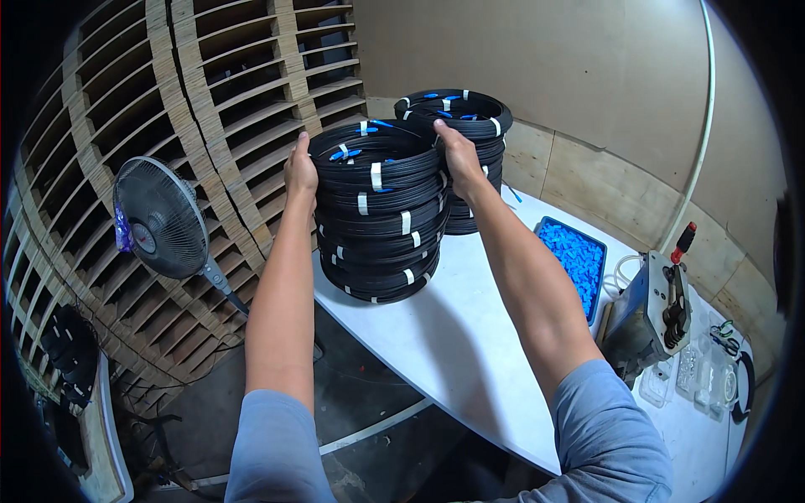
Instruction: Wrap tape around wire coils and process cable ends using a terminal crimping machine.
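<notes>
A tall stack of black cable coils [381,226], bound with white tape and carrying blue connectors, stands at the table's far left corner. My left hand [301,172] grips the left side of the top coil [402,178], thumb up along its rim. On the opposite side my right hand [459,158] holds the same coil, its fingers partly hidden behind it. Both arms reach forward, with the upper coils between my palms. Just behind and to the right, a second stack of black cable coils [490,151] touches or nearly touches the first.
The white table [486,335] curves toward me. On its right are a blue tray [549,220] of small blue pieces, a metal bench device [644,314], a red-handled screwdriver [685,241], scissors [726,342] and clear containers [700,377]. A fan [163,218] and slatted wooden shelving [243,92] stand left.
</notes>
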The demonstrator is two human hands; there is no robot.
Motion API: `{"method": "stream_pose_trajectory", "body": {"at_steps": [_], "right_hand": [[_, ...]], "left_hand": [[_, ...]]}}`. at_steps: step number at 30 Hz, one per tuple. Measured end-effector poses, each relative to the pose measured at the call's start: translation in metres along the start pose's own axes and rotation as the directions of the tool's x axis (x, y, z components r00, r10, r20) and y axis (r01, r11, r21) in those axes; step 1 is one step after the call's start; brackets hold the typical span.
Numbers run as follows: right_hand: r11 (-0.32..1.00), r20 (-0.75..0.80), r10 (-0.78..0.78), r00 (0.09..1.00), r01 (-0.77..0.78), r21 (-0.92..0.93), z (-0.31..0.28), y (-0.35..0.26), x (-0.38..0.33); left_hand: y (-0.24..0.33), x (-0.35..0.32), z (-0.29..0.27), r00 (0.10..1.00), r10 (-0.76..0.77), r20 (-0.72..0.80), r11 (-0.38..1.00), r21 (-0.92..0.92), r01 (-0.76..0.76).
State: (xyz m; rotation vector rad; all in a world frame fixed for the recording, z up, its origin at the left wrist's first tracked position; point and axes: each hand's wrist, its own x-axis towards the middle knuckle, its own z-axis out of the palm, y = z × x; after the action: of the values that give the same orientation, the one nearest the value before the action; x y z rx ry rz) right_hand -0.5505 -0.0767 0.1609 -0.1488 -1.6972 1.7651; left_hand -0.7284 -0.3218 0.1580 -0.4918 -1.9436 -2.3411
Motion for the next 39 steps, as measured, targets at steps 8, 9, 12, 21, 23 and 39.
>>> {"method": "stream_pose_trajectory", "body": {"at_steps": [8,9,12,21,23,39], "right_hand": [[0.992,0.207,-0.112,0.972,0.098,0.076,-0.025,0.029,0.007],[0.993,0.185,-0.114,0.976,0.106,0.052,-0.023,0.029,0.007],[0.997,0.143,-0.081,0.986,0.083,-0.005,-0.017,0.024,0.009],[0.961,0.038,-0.271,0.962,0.273,-0.046,-0.010,0.040,0.026],[0.963,0.056,-0.267,0.962,0.269,-0.020,-0.012,0.043,0.028],[0.896,0.093,-0.220,0.971,0.239,-0.374,-0.024,0.033,0.039]], "left_hand": [[0.004,-0.020,0.015,0.990,0.126,-0.064,0.977,-0.166,-0.135],[0.008,-0.025,0.014,0.994,0.101,-0.050,0.977,-0.184,-0.108],[0.013,-0.031,0.013,0.996,0.076,-0.054,0.978,-0.188,-0.084],[-0.007,-0.024,0.011,0.979,0.197,-0.046,0.966,-0.162,-0.202],[-0.012,-0.022,0.010,0.965,0.239,-0.104,0.953,-0.168,-0.254],[-0.008,-0.029,0.011,0.951,0.251,-0.183,0.948,-0.153,-0.280]]}}
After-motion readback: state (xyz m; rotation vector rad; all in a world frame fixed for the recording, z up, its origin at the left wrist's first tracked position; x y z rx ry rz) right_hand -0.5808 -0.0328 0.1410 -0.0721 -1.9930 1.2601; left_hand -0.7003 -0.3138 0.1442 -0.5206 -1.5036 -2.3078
